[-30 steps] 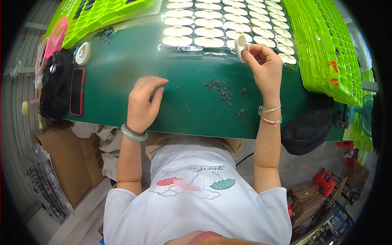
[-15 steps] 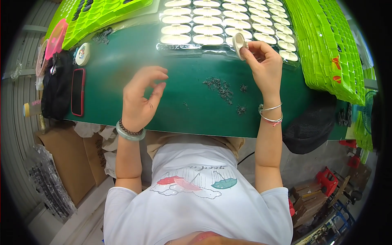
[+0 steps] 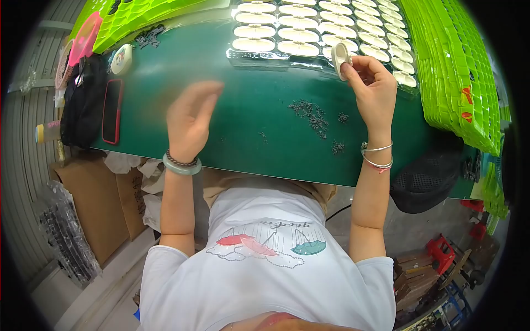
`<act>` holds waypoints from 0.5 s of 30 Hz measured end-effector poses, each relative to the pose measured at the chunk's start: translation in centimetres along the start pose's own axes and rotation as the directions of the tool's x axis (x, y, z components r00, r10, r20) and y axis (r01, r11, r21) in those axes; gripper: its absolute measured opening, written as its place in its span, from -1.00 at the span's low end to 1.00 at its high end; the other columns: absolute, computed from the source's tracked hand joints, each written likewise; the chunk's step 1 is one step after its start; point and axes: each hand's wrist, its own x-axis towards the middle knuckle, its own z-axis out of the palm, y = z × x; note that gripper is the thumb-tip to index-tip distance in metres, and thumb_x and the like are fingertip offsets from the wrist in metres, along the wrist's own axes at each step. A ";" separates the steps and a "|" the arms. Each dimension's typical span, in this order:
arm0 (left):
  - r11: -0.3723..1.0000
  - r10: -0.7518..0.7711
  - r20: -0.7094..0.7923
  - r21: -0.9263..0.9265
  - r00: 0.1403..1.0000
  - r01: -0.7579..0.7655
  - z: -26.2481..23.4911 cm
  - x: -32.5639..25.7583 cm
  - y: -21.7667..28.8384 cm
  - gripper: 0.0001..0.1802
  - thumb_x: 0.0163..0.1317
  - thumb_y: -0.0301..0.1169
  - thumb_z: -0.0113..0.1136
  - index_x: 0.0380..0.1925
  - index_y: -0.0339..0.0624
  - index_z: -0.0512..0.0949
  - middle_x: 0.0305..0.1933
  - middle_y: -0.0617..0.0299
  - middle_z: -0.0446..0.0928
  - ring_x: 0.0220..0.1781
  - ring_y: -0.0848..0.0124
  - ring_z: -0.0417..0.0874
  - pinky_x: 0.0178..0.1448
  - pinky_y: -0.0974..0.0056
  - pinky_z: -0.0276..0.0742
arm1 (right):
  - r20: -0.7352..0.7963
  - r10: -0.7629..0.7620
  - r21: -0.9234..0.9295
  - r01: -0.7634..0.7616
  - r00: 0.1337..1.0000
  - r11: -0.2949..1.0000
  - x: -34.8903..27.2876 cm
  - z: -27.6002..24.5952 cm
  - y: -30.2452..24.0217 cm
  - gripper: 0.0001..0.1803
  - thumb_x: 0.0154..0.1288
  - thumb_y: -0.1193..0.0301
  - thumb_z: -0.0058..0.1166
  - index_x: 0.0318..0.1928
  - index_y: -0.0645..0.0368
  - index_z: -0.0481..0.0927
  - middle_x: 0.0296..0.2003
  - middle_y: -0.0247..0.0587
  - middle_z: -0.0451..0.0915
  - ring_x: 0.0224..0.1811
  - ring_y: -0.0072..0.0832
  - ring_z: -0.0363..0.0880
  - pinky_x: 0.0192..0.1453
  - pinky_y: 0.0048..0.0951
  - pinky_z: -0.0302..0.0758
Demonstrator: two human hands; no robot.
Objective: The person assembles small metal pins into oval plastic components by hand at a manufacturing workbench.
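Right hand (image 3: pixel 375 91) pinches one cream case (image 3: pixel 339 62) near rows of cases (image 3: pixel 298 35) toward the counter's (image 3: pixel 251 105) far edge; blurred left hand's (image 3: pixel 189 118) hold cannot be told; dark bits (image 3: pixel 317 122) lie loose nearer the front edge

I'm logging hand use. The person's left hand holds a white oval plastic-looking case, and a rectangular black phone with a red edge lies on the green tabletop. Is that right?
Not quite, the side is wrong. The head view shows the right hand holding the white oval plastic-looking case; the rectangular black phone with a red edge does lie on the green tabletop.
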 end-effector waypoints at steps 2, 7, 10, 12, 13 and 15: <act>0.985 -0.034 0.059 -0.169 0.998 0.043 -0.9 -0.2 0.7 -0.78 0.32 -0.60 0.11 -0.06 -0.33 0.60 0.01 0.10 0.65 0.06 0.32 0.63 0.16 0.30 0.49 | 0.003 -0.005 0.005 0.005 1.000 1.000 -0.1 0.0 -0.1 -0.83 0.19 0.44 0.32 -0.27 0.29 0.69 -0.47 -0.37 0.67 -0.50 -0.72 0.54 -0.36 -0.65 0.48; 0.994 -0.093 0.116 -0.038 0.989 0.098 -2.7 -2.0 1.1 -0.81 0.22 -0.57 0.23 -0.16 -0.32 0.63 -0.07 0.10 0.66 -0.01 0.29 0.65 0.07 0.26 0.53 | 0.000 -0.001 0.008 0.001 1.000 1.000 -0.2 0.1 -0.2 -0.84 0.19 0.45 0.32 -0.27 0.29 0.69 -0.47 -0.37 0.67 -0.50 -0.73 0.54 -0.36 -0.66 0.47; 0.879 -0.018 0.272 0.463 0.962 -0.114 -2.8 -3.3 1.8 -0.77 -0.03 -0.51 0.41 -0.32 -0.24 0.62 -0.28 0.12 0.58 -0.21 0.09 0.57 -0.15 0.13 0.50 | 0.011 -0.007 -0.011 0.007 1.000 1.000 -0.2 0.1 -0.3 -0.84 0.18 0.46 0.33 -0.27 0.29 0.68 -0.48 -0.37 0.67 -0.50 -0.73 0.54 -0.38 -0.66 0.47; 0.856 -0.016 0.230 0.506 0.973 -0.106 -2.1 -4.4 1.7 -0.78 -0.02 -0.51 0.41 -0.33 -0.24 0.62 -0.26 0.14 0.58 -0.20 0.12 0.58 -0.15 0.14 0.51 | 0.008 -0.008 0.014 0.008 1.000 1.000 -0.4 0.2 -0.5 -0.85 0.19 0.47 0.32 -0.27 0.28 0.68 -0.47 -0.37 0.67 -0.51 -0.73 0.55 -0.40 -0.67 0.45; 0.832 -0.017 0.193 0.548 0.981 -0.093 -1.7 -4.8 1.7 -0.79 -0.02 -0.51 0.41 -0.33 -0.24 0.63 -0.25 0.15 0.58 -0.20 0.15 0.58 -0.15 0.15 0.51 | 0.009 -0.009 0.014 0.009 1.000 1.000 -0.4 0.4 -0.5 -0.85 0.19 0.47 0.32 -0.27 0.28 0.68 -0.47 -0.37 0.67 -0.51 -0.73 0.55 -0.40 -0.67 0.45; 0.826 -0.011 0.168 0.557 0.986 -0.086 -1.3 -5.4 1.7 -0.80 -0.03 -0.51 0.41 -0.36 -0.24 0.63 -0.22 0.17 0.58 -0.19 0.17 0.58 -0.15 0.16 0.51 | 0.000 0.021 0.036 -0.021 1.000 0.999 -0.6 0.8 -0.8 -0.85 0.19 0.47 0.31 -0.26 0.28 0.69 -0.46 -0.37 0.67 -0.51 -0.74 0.54 -0.43 -0.68 0.45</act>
